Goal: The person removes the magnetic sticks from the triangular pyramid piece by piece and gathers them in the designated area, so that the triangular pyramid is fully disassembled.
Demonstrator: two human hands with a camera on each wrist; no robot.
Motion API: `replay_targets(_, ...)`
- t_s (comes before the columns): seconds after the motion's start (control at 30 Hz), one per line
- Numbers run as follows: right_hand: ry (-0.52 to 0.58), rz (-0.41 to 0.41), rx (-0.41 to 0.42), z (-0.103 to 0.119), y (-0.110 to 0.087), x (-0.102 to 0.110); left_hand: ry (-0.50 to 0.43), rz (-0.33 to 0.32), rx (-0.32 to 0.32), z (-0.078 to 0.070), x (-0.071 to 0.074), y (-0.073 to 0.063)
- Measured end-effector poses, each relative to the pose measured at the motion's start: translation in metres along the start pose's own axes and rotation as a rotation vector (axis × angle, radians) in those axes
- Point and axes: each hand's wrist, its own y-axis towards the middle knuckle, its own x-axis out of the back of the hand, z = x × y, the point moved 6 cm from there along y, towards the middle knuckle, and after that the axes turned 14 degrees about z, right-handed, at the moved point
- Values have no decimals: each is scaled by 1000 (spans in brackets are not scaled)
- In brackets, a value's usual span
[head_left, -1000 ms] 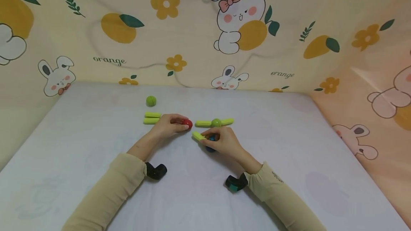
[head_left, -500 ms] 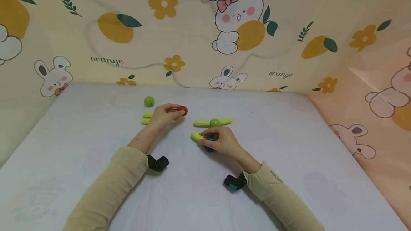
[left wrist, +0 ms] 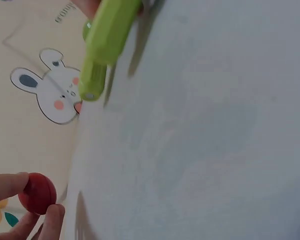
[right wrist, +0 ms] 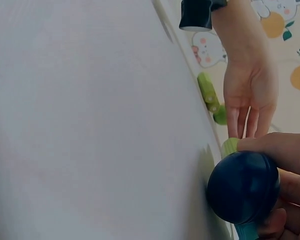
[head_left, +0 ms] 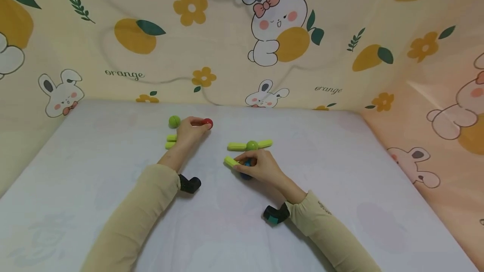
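Observation:
My left hand (head_left: 189, 134) pinches a red ball (head_left: 207, 124) between thumb and fingers, at the back of the table. In the left wrist view a seam shows on that red ball (left wrist: 37, 194). Nearer the middle, my right hand (head_left: 263, 166) grips a yellow-green stick (head_left: 231, 162) joined to a dark blue ball (head_left: 246, 171). Below the blue ball (right wrist: 243, 187) a teal piece (right wrist: 246, 231) shows in the right wrist view. Just beyond the right hand lies a green ball (head_left: 252, 145) with a yellow-green stick on each side.
Left of the left hand, two yellow-green sticks (head_left: 171, 141) lie side by side, partly hidden by that hand. A loose green ball (head_left: 174, 121) sits behind them. A printed cloth wall (head_left: 227, 53) rises along the back of the white tabletop (head_left: 211, 230).
My left hand has moved back and to the left with the red ball, away from the joined pieces. The right hand keeps its hold in nearly the same spot.

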Motion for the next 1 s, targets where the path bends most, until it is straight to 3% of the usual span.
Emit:
replay_targets(0.2, 17, 6, -10, -5, -1, -3, 29, -32, -38, 2, 1, 6)
replay_targets(0.5, 12, 16, 18, -2, 0, -1, 115, -46, -37, 1, 0, 17)
replay_targets(0.67, 10, 21, 21, 1, 1, 1, 132, -79, -75, -4, 3, 16)
replay_targets(1.0, 22, 26, 38, -1, 1, 0, 195, -72, -97, -2, 2, 15)
